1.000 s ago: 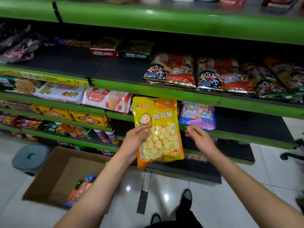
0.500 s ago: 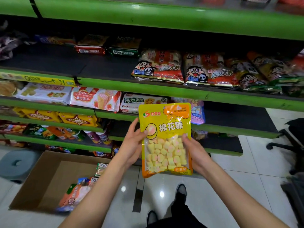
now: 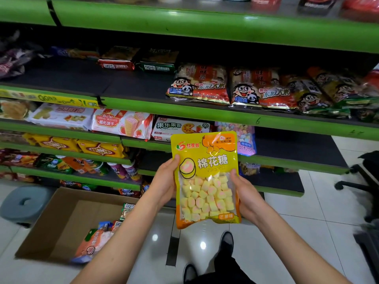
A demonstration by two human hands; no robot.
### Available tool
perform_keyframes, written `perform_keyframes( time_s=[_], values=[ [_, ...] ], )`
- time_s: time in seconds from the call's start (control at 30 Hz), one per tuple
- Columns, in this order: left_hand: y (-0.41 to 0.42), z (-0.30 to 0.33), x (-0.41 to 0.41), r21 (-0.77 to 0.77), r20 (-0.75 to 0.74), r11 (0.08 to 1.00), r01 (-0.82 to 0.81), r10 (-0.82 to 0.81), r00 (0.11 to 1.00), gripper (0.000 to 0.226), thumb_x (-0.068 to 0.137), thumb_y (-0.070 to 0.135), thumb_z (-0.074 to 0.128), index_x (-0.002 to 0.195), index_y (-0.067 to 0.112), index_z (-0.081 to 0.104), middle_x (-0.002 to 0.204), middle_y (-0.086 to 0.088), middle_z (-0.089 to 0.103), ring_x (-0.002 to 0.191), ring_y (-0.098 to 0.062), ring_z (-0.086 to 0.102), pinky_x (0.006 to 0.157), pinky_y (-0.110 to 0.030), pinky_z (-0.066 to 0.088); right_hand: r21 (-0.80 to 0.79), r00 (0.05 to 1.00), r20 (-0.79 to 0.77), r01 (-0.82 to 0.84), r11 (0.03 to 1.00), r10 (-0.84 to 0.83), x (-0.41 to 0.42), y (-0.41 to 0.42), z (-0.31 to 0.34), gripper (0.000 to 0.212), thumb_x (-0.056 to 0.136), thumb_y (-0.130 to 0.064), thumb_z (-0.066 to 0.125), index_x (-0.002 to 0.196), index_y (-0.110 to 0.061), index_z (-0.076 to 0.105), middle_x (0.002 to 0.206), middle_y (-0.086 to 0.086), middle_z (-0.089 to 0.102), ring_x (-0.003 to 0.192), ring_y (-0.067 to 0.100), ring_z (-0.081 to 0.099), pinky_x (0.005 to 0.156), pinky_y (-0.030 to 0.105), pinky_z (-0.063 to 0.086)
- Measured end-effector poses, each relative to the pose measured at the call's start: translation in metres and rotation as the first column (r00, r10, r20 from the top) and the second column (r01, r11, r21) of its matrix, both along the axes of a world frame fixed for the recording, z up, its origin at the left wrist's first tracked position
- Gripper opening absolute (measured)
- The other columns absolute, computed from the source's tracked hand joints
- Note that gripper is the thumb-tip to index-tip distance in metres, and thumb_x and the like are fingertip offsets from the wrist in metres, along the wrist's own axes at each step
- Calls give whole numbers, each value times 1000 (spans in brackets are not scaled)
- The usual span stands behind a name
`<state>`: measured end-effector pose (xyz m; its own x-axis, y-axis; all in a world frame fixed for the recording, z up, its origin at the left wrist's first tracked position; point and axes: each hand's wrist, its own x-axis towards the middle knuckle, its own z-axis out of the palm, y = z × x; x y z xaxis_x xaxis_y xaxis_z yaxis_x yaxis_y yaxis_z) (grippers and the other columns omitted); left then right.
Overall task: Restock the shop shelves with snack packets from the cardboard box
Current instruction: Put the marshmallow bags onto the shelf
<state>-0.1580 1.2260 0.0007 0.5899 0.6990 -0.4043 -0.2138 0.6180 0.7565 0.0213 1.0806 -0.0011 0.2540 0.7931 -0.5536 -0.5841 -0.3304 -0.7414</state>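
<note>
So now the right hand [image 3: 247, 196] is joining the left hand [image 3: 166, 181], both gripping the yellow plastic marshmallow packet [image 3: 206, 179] by its sides, probably lining it up for the green-edged shelf [image 3: 287, 163].

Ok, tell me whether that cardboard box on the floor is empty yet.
Not empty. The cardboard box lies open on the floor, with several snack packets bunched at its right end; the rest shows bare cardboard.
</note>
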Motion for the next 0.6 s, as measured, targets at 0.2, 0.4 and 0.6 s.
perform_keyframes(
  time_s=[0.2, 0.4, 0.6],
  values=[
    [-24, -4, -9, -28, -57, 976, 215, -216, 975, 39, 99, 34, 53, 130, 11, 62, 125, -16, 70, 115, -32, 68, 87, -44, 59, -34, 998, -36, 57, 998, -58, 5, 4, 4, 53, 92, -55, 47, 125, -18, 65, 119, 13, 72, 107, 34, 71, 81, 53, 59],
    [-35, -9, -15, -57, -12, 928, 368, -369, 929, 48, 90, 6, 60, 137, 14, 51, 129, -14, 68, 119, -31, 65, 93, -42, 58, 3, 993, -112, 29, 1000, -28, 15, -2, 8, 40, 95, -42, 55, 117, -13, 72, 120, 19, 71, 107, 37, 70, 71, 48, 61],
    [-35, -14, -21, -9, -22, 961, 275, -275, 961, 48, 97, 0, 50, 143, 12, 45, 135, -18, 63, 125, -36, 60, 107, -55, 46, -4, 985, -137, -111, 994, 109, 7, -17, -4, 41, 101, -38, 48, 136, -18, 58, 132, 14, 65, 120, 35, 63, 88, 50, 58]
  ],
)
